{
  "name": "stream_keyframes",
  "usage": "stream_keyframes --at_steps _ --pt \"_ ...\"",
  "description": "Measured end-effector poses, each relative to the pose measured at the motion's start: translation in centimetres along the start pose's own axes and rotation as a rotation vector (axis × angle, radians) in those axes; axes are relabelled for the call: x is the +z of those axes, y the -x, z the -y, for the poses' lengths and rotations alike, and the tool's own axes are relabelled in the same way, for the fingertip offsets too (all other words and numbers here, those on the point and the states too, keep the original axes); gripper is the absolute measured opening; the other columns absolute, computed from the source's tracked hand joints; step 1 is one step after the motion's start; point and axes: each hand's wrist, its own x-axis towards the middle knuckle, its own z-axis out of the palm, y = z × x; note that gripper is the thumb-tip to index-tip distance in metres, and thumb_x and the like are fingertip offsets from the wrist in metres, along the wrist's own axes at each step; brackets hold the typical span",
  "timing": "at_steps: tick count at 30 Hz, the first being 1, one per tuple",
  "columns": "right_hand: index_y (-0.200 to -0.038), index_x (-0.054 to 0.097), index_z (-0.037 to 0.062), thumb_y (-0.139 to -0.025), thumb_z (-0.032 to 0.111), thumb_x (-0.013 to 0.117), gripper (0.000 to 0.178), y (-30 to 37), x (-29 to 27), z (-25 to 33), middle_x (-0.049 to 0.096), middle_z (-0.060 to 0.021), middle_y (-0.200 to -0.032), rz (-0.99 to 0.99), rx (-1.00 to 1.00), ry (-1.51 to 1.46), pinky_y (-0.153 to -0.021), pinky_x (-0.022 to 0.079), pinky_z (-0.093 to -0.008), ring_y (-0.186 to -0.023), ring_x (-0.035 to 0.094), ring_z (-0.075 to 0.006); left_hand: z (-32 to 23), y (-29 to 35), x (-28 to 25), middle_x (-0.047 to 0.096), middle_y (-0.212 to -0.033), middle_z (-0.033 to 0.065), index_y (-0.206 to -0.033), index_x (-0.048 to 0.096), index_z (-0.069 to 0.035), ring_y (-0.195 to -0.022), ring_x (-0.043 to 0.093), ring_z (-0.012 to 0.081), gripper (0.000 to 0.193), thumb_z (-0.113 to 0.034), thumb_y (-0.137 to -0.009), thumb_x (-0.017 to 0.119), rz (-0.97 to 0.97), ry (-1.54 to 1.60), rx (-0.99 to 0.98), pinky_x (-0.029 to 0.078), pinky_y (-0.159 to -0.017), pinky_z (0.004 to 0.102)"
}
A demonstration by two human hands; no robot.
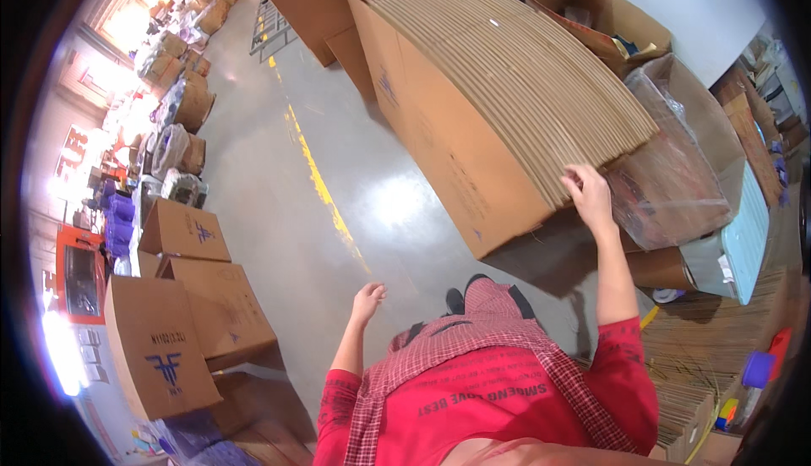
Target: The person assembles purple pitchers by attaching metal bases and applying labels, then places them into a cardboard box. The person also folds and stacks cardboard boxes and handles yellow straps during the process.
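Note:
A long stack of flattened cardboard boxes (507, 69) stands on edge in front of me to the right, its many brown layers packed side by side. At its near end is my right hand (590, 199), fingers bent and a little apart over the sheet edges. Whether the fingertips touch the cardboard I cannot tell; nothing shows in their grasp. Away from the stack, my left hand (368, 302) hangs over the grey floor (338, 162), loosely curled with its fingers slightly apart and holding nothing.
Printed cartons (165, 348) are piled at left. Along the left wall run more boxes and wrapped bundles (177, 149). Right of the stack sits an open box with a clear plastic liner (676, 162), near a light-blue panel (745, 234). More flat cardboard (701, 331) lies at lower right.

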Motion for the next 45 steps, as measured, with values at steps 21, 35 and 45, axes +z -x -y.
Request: stream_keyframes --at_steps 21,35,45 --pt "-0.089 0.06 0.0061 -0.082 0.02 0.069 0.018 -44.2 21.6 -8.0 0.06 -0.0123 -0.094 -0.299 0.185 0.504 -0.082 0.046 -0.043 -0.094 0.057 -0.0328 -25.8 -40.7 -19.6 0.068 -0.107 0.0155 -0.121 0.062 -0.002 -0.097 0.065 0.0199 0.035 -0.024 -0.093 0.059 -0.026 -0.255 0.254 0.051 -0.082 0.0328" --pt "-0.1 0.059 0.002 -0.101 0.018 0.053 0.018 -40.8 27.1 1.3 0.064 -0.0023 -0.083 -0.765 0.806 -0.202 -0.063 0.044 -0.0228 -0.069 0.054 -0.0075 -72.2 -67.6 -6.7 0.027 -0.155 0.0164 -0.145 0.036 -0.002 -0.145 0.022 0.0323 0.082 -0.062 -0.09 0.048 0.197 -0.893 1.502 0.019 -0.118 0.0467" --pt "-0.099 0.059 0.0035 -0.1 0.022 0.055 0.019 -39.3 24.7 -2.6 0.063 -0.0025 -0.08 -0.646 0.866 -0.452 -0.059 0.046 -0.0203 -0.066 0.054 -0.0057 -69.1 -69.1 -7.8 0.026 -0.156 0.0132 -0.148 0.033 -0.005 -0.147 0.018 0.0262 0.088 -0.068 -0.087 0.046 0.233 -0.939 1.509 0.014 -0.12 0.0452"
